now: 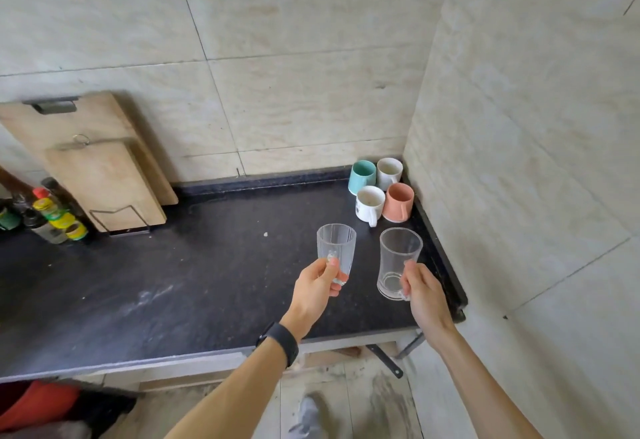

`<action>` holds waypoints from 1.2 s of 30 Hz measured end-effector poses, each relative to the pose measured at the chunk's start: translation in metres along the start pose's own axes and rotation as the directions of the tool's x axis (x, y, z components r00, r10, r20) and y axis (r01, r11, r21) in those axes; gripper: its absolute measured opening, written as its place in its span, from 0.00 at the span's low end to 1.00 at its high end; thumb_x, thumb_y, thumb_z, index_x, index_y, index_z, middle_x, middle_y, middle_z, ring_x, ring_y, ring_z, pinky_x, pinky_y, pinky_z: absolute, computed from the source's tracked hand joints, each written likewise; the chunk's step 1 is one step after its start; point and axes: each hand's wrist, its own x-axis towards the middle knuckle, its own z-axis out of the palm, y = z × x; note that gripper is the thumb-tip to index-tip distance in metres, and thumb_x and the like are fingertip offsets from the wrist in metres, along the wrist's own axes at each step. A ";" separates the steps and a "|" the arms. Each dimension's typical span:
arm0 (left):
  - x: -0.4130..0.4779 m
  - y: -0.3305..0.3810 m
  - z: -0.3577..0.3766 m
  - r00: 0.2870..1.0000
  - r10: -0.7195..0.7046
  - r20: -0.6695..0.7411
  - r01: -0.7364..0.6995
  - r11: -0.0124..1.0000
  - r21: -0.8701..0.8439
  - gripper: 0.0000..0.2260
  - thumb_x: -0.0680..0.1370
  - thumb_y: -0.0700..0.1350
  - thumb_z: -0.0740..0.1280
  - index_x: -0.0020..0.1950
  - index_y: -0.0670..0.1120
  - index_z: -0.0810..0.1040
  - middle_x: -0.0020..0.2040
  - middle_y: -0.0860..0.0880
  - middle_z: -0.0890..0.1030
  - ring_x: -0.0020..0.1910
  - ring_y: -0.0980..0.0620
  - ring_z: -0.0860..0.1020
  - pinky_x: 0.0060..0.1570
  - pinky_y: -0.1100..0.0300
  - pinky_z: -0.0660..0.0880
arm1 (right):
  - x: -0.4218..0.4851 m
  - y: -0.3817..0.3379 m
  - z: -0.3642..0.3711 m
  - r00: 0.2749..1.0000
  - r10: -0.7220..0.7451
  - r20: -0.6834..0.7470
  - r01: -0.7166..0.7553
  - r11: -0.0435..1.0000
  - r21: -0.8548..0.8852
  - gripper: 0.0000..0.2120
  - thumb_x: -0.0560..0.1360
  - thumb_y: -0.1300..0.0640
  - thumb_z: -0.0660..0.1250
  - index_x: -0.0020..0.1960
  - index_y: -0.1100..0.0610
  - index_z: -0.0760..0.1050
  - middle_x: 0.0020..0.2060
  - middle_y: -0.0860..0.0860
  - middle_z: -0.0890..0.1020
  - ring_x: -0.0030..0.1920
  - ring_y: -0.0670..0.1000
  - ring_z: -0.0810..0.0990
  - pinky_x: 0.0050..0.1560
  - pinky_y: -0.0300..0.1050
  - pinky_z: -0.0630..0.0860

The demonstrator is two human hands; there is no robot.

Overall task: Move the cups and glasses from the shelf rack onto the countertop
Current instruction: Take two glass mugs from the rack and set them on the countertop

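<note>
Just in front of the four mugs (369,203) on the countertop (207,265), the left hand (317,288) pinches a ribbed glass (336,248), the right hand (425,294) grips a glass mug (398,258); set too close, they could knock the mugs.

**Both arms out, both hands full**

Two bare forearms reach forward side by side from the bottom of the view. The left hand (317,286) grips the lower part of a ribbed glass (336,248), thumb across the near side and fingers curled round behind. A black band (282,338) wraps that wrist. The right hand (424,294), back to the camera, grips a clear mug (398,262) by its near side. The hands are roughly level, with a gap between them.
</note>
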 end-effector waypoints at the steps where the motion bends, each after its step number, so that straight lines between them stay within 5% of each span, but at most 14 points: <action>1: 0.009 -0.003 0.001 1.000 -0.015 0.000 0.015 1.000 0.001 0.17 0.84 0.53 0.59 0.44 0.46 0.81 0.44 0.49 0.84 0.42 0.52 0.80 0.46 0.60 0.81 | 0.010 0.003 0.003 1.000 0.017 0.008 -0.017 1.000 -0.009 0.20 0.84 0.50 0.55 0.36 0.56 0.65 0.30 0.47 0.68 0.30 0.42 0.66 0.40 0.46 0.66; 13: 0.128 -0.040 0.013 0.964 -0.221 0.149 0.201 0.970 0.136 0.22 0.82 0.58 0.58 0.36 0.49 0.80 0.42 0.50 0.85 0.36 0.55 0.80 0.45 0.57 0.83 | 0.121 0.032 0.041 0.955 0.283 -0.086 -0.287 0.957 -0.036 0.19 0.84 0.51 0.57 0.36 0.55 0.69 0.33 0.51 0.74 0.37 0.50 0.74 0.40 0.43 0.70; 22: 0.175 -0.043 0.066 0.916 -0.319 0.245 0.288 0.945 0.154 0.19 0.83 0.48 0.59 0.42 0.39 0.83 0.44 0.48 0.78 0.35 0.54 0.77 0.42 0.59 0.79 | 0.177 0.053 0.031 0.884 0.430 -0.183 -0.438 0.899 -0.006 0.20 0.84 0.45 0.58 0.37 0.53 0.74 0.37 0.49 0.79 0.41 0.49 0.77 0.46 0.44 0.71; 28: 0.185 -0.056 0.109 0.928 -0.330 0.173 0.316 0.943 0.104 0.15 0.84 0.50 0.60 0.43 0.50 0.83 0.64 0.51 0.65 0.56 0.49 0.77 0.65 0.53 0.74 | 0.204 0.078 0.014 0.873 0.455 -0.175 -0.452 0.890 0.062 0.18 0.83 0.50 0.60 0.38 0.57 0.75 0.41 0.55 0.80 0.48 0.55 0.80 0.56 0.51 0.75; 32: 0.185 -0.062 0.127 0.927 -0.353 0.123 0.352 0.936 0.033 0.14 0.83 0.49 0.60 0.46 0.48 0.84 0.67 0.45 0.69 0.60 0.47 0.77 0.66 0.48 0.73 | 0.213 0.092 0.001 0.881 0.455 -0.131 -0.440 0.889 0.127 0.17 0.84 0.53 0.60 0.39 0.59 0.75 0.46 0.58 0.81 0.52 0.57 0.80 0.61 0.54 0.77; 36: 0.187 -0.063 0.140 0.920 -0.360 0.157 0.366 0.931 -0.009 0.12 0.84 0.50 0.60 0.50 0.51 0.82 0.72 0.53 0.63 0.71 0.48 0.68 0.73 0.47 0.66 | 0.215 0.100 -0.009 0.905 0.422 -0.055 -0.410 0.899 0.152 0.16 0.84 0.56 0.59 0.40 0.60 0.75 0.48 0.58 0.81 0.57 0.55 0.80 0.65 0.52 0.74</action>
